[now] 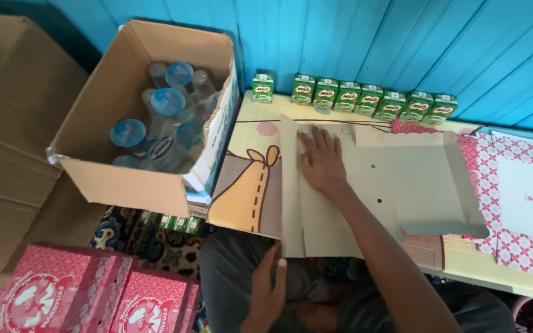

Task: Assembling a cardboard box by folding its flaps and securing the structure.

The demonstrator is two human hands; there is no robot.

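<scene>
Head view. Flattened cardboard sheet (pixel 371 185) lies on the desk (pixel 495 268), grey-brown side up, flaps unfolded, near edge overhanging toward the person's lap. Right hand (pixel 322 163) flat on the sheet's left part, fingers spread, palm pressing down, gripping nothing. Left hand (pixel 268 290) at the sheet's near left corner, thumb touching the edge; grip otherwise unclear. Beyond the sheet, along the blue wall (pixel 402 43): row of small green drink cartons (pixel 371 98). Left of the sheet: open cardboard box (pixel 124 179) holding capped water bottles (pixel 168 123). Right of the sheet: red-and-white patterned flat box (pixel 522 203). Near-left, below the open box: red printed boxes (pixel 87 296).
</scene>
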